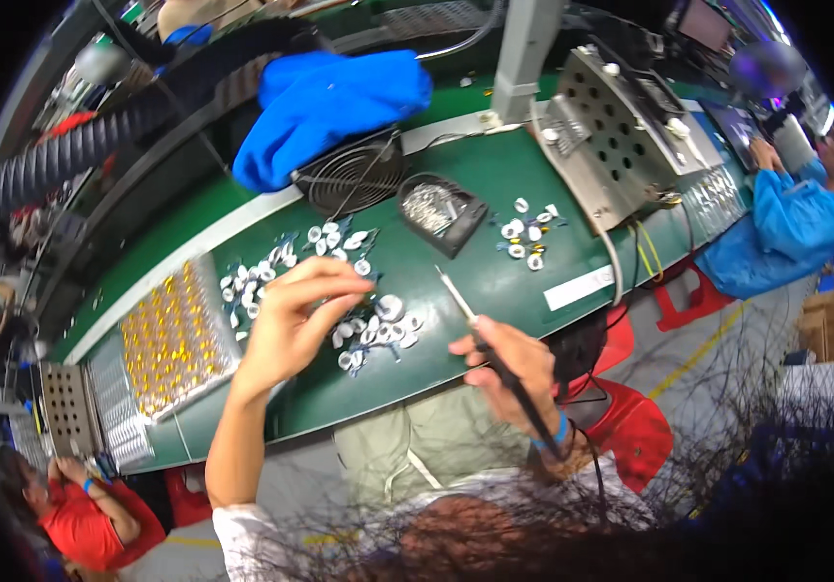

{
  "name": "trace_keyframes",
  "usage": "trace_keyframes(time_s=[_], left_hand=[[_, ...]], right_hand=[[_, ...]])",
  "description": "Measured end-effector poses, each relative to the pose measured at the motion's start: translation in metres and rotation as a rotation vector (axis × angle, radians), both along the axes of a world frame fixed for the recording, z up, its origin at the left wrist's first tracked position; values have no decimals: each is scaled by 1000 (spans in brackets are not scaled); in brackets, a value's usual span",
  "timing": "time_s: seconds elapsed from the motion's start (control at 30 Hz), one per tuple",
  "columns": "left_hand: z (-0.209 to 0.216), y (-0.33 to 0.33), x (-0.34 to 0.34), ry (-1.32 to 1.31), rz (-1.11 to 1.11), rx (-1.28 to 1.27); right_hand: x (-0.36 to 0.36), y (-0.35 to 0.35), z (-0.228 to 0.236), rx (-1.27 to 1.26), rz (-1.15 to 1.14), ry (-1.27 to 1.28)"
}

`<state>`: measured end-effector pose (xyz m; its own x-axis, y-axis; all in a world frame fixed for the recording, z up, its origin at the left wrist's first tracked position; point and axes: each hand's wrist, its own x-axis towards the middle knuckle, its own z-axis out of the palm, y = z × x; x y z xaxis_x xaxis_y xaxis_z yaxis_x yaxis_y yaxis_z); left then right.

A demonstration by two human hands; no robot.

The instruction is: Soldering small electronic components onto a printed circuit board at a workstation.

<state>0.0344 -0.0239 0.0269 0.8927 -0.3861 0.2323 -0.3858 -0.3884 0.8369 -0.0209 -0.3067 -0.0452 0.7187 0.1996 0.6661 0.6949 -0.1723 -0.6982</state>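
Workbench: long, green.
Blue cloth: on a black fan.
Left hand: thumb and fingertips close together; cannot tell if holding anything.
Right hand: fingers wrapped around a soldering iron.
White parts: clustered on the workbench around the left hand.

Whether the left hand pinches anything is too small to tell, the right hand hides part of the soldering iron, the blue cloth beyond both hands covers part of a wire-grilled fan, and metal pieces in the black tray nearby blur together.
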Motion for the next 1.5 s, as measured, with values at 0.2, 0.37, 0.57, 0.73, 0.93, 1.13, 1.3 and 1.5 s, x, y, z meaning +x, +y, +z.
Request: trace_keyframes(time_s=[0.2,0.37,0.57,0.73,0.93,1.13,1.3,1.5], left_hand=[[-43,-11,-7,102,151,-164],[-51,-12,-2,-10,105,-136],[-51,-12,-11,154,111,-193],[-54,-13,-12,126,138,-227],[-54,-13,-11,96,142,-204],[-51,-12,-12,140,113,-188],[-52,-12,-12,130,112,-187],[-51,-12,-12,130,107,-186]], right_hand=[[-5,-7,-6,-150,-61,-79],[-7,7,-18,-64,-93,-35],[0,16,-14,-173,-61,-62],[3,19,-14,-208,-44,-78],[4,22,-13,-219,-38,-81],[3,21,-16,-229,-49,-77],[3,20,-16,-235,-52,-74],[2,19,-15,-244,-46,-70]])
